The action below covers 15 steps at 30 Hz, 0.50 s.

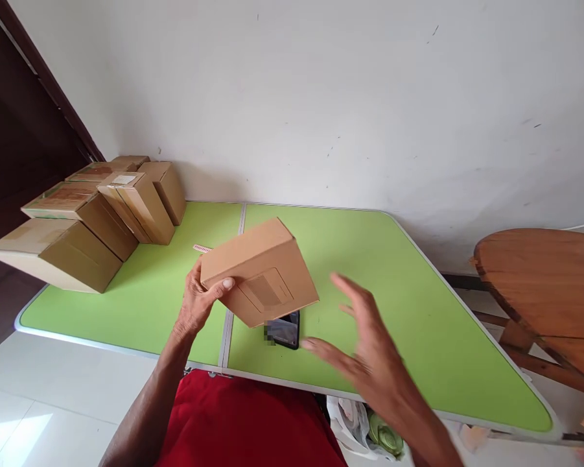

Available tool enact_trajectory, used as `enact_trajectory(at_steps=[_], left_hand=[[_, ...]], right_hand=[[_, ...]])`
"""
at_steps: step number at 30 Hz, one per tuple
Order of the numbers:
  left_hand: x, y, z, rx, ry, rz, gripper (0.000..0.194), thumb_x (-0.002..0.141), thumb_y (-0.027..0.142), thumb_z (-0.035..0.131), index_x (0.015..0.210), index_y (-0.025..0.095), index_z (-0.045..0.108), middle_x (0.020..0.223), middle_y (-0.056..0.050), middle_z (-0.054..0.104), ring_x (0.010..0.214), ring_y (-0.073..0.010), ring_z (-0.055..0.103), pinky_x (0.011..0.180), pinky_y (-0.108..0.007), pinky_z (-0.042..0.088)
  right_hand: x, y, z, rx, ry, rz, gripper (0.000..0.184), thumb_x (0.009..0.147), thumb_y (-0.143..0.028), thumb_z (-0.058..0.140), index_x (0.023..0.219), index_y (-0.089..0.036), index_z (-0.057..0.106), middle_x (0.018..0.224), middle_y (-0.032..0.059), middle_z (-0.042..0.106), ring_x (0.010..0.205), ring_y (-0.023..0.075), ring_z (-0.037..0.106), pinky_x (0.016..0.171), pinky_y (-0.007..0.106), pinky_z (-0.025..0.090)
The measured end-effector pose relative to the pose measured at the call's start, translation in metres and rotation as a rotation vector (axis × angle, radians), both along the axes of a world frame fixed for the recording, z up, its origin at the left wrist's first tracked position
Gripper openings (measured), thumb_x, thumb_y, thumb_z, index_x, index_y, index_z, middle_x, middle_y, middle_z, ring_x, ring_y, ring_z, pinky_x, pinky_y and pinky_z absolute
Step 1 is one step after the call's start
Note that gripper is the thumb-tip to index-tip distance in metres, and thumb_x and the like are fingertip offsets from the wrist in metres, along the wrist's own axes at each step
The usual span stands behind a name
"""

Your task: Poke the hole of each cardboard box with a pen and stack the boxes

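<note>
The left hand (201, 301) is clamped on the box (260, 272), its thumb pressed on the face with the printed panel and its fingers mostly hidden behind. It grips the left end, probably so that the panel shows and the right end stays free. The box is tilted in the air above the table (369, 259); one hand bearing it suggests that it is light. The left forearm angles up from the lower left, the wrist nearly straight.

The right hand (374, 353) is empty and slightly blurred, its thumb and fingers spread well apart. Its palm side faces the box's right end without touching, a pose that would suit taking that end. Its forearm slants in from the lower right.

Below the box, the phone (289, 332) lies on the table, partly hidden by it. A pale strip (202, 248) lies just left of the box. Farther left, the other boxes (63, 253) stand grouped at the table's end, perhaps to keep them out of the hands' way.
</note>
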State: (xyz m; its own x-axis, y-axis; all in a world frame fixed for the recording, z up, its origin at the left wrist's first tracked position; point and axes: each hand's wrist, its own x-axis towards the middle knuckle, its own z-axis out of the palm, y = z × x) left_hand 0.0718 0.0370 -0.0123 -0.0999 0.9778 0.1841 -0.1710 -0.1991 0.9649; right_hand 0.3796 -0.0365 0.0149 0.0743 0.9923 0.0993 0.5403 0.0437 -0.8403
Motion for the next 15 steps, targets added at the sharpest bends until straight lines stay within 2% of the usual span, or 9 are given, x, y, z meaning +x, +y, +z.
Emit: enact_trajectory(at_steps=[1, 2, 4, 6, 7, 9, 11, 12, 15], left_hand=[[0.003, -0.006, 0.004, 0.016, 0.02, -0.012, 0.065, 0.072, 0.054, 0.106, 0.123, 0.02, 0.084, 0.112, -0.007, 0.083, 0.103, -0.0279, 0.075, 0.089, -0.033, 0.062], [0.004, -0.012, 0.007, 0.031, 0.034, -0.023, 0.065, 0.073, 0.056, 0.105, 0.123, 0.02, 0.084, 0.112, -0.007, 0.083, 0.102, -0.0276, 0.075, 0.088, -0.033, 0.061], [0.004, -0.025, 0.01, 0.054, 0.049, -0.05, 0.066, 0.077, 0.063, 0.102, 0.124, 0.021, 0.083, 0.112, -0.008, 0.082, 0.102, -0.0279, 0.074, 0.088, -0.034, 0.061], [-0.002, -0.037, 0.01, 0.067, 0.055, -0.091, 0.072, 0.079, 0.074, 0.097, 0.127, 0.022, 0.083, 0.111, -0.009, 0.081, 0.099, -0.0284, 0.074, 0.086, -0.035, 0.061], [-0.006, -0.042, 0.01, 0.073, 0.06, -0.115, 0.076, 0.081, 0.081, 0.092, 0.129, 0.022, 0.084, 0.107, -0.01, 0.081, 0.093, -0.0275, 0.073, 0.082, -0.035, 0.06], [-0.015, -0.051, 0.01, 0.078, 0.061, -0.152, 0.084, 0.087, 0.093, 0.078, 0.13, 0.022, 0.085, 0.094, -0.008, 0.077, 0.077, -0.0232, 0.066, 0.071, -0.033, 0.055], [-0.021, -0.056, 0.011, 0.079, 0.058, -0.163, 0.079, 0.096, 0.092, 0.068, 0.13, 0.023, 0.087, 0.087, -0.006, 0.074, 0.069, -0.0202, 0.061, 0.067, -0.033, 0.052], [-0.023, -0.057, 0.012, 0.082, 0.051, -0.17, 0.073, 0.099, 0.087, 0.069, 0.13, 0.024, 0.087, 0.089, -0.006, 0.076, 0.071, -0.0205, 0.063, 0.07, -0.034, 0.054], [-0.02, -0.06, 0.014, 0.081, -0.014, -0.239, 0.063, 0.095, 0.073, 0.084, 0.138, 0.027, 0.085, 0.112, -0.011, 0.084, 0.1, -0.031, 0.079, 0.091, -0.041, 0.063]], right_hand=[[-0.016, 0.015, 0.008, 0.104, 0.017, 0.002, 0.132, 0.069, -0.087, 0.093, 0.174, -0.022, 0.044, 0.181, 0.0253, 0.045, 0.165, 0.0509, 0.047, 0.126, 0.066, 0.052], [-0.03, 0.027, 0.012, 0.161, 0.05, -0.006, 0.14, 0.063, -0.087, 0.096, 0.173, -0.019, 0.043, 0.18, 0.0284, 0.045, 0.167, 0.0522, 0.044, 0.129, 0.069, 0.049], [-0.048, 0.042, 0.011, 0.112, 0.166, 0.068, 0.13, 0.065, -0.082, 0.1, 0.167, -0.019, 0.048, 0.164, 0.0277, 0.062, 0.15, 0.0492, 0.061, 0.118, 0.064, 0.059], [-0.054, 0.044, 0.001, 0.008, 0.321, 0.179, 0.108, 0.071, -0.078, 0.1, 0.154, -0.021, 0.06, 0.14, 0.0209, 0.078, 0.125, 0.0427, 0.076, 0.1, 0.055, 0.067], [-0.054, 0.043, -0.007, -0.02, 0.398, 0.216, 0.097, 0.074, -0.078, 0.099, 0.146, -0.022, 0.065, 0.13, 0.0176, 0.081, 0.117, 0.0401, 0.078, 0.094, 0.051, 0.068], [-0.056, 0.038, -0.024, -0.02, 0.564, 0.223, 0.082, 0.079, -0.083, 0.094, 0.13, -0.024, 0.073, 0.12, 0.0141, 0.085, 0.112, 0.0377, 0.08, 0.095, 0.047, 0.067], [-0.061, 0.035, -0.04, -0.038, 0.724, 0.203, 0.077, 0.081, -0.091, 0.087, 0.118, -0.024, 0.079, 0.118, 0.0133, 0.087, 0.113, 0.0378, 0.081, 0.099, 0.047, 0.067], [-0.066, 0.035, -0.045, -0.064, 0.787, 0.2, 0.079, 0.082, -0.095, 0.083, 0.113, -0.023, 0.081, 0.118, 0.0137, 0.087, 0.113, 0.0383, 0.081, 0.098, 0.047, 0.067], [-0.083, 0.036, -0.053, -0.134, 0.858, 0.205, 0.086, 0.085, -0.104, 0.071, 0.108, -0.021, 0.084, 0.115, 0.0146, 0.088, 0.107, 0.0384, 0.083, 0.091, 0.047, 0.069]])
